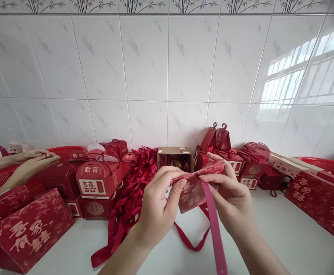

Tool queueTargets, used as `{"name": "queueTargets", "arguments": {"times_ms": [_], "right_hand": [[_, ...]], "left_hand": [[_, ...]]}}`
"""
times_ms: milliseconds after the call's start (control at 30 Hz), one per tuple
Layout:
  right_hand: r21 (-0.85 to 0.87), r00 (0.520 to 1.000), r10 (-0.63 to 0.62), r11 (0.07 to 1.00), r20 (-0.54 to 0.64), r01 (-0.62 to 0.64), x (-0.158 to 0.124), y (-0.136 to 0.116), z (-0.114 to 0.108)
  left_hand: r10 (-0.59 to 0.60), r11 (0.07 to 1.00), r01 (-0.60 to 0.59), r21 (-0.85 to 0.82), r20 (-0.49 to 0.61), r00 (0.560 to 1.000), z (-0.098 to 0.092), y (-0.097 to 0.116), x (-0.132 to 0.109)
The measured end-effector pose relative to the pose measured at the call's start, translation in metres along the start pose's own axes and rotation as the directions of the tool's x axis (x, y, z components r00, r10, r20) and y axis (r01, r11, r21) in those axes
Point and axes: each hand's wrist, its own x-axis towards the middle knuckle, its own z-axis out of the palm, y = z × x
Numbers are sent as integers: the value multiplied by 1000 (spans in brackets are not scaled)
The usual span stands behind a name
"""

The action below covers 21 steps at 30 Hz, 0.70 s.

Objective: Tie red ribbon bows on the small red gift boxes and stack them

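Both hands hold a small red printed gift box [192,193] up above the white table, near the middle of the view. My left hand [158,198] pinches its left edge between thumb and fingers. At the right end, my right hand [230,189] grips the box's top edge, its fingers closed round it. A red ribbon [214,225] runs down from beneath the right fingers, and another length loops below the box. Whether the ribbon passes through the box is hidden by the fingers.
Left of my hands lies a heap of red ribbons [135,183]. A cardboard box [175,152] stands behind. Red gift boxes [98,177] are stacked left, with more boxes [254,162] at right. Another person's hands [26,164] work at far left over a red basket [2,176].
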Motion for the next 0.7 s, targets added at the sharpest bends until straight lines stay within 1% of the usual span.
{"name": "queueTargets", "arguments": {"times_ms": [133,200,300,333,367,400,467,533,567,600,633,700], "right_hand": [[-67,1000,-22,997,22,24,-1,-3,-1],[-98,998,-58,993,3,58,0,-4,-1],[-12,988,-133,991,-80,133,2,-1,-3],[31,986,-138,990,-92,141,2,0,-4],[64,989,-124,990,-76,129,3,1,-6],[82,995,-96,992,-36,99,4,2,-7],[73,999,-19,997,48,16,4,3,-9],[23,993,83,996,78,-85,4,3,-9],[-14,987,140,990,77,-140,4,3,-9],[-57,977,198,979,75,-194,4,2,-8],[-105,963,257,963,77,-248,5,2,-8],[-202,930,354,922,95,-330,7,1,-6]], "left_hand": [[71,997,-71,39,18,997,-1,1,0],[105,993,-107,41,35,994,-2,0,0],[191,982,-191,-10,51,980,-4,-3,1],[220,975,-218,-40,60,974,-5,-4,2],[242,969,-237,-73,72,968,-6,-5,2],[247,966,-237,-105,96,964,-7,-5,3],[208,973,-182,-145,187,960,-11,-6,4],[96,992,-71,-101,269,958,-16,-6,5],[34,998,-21,-53,271,962,-18,-6,5],[-8,1000,11,-10,241,970,-20,-7,5],[-20,1000,17,19,192,981,-22,-7,4],[39,999,-43,33,115,993,-26,-6,4]]}}
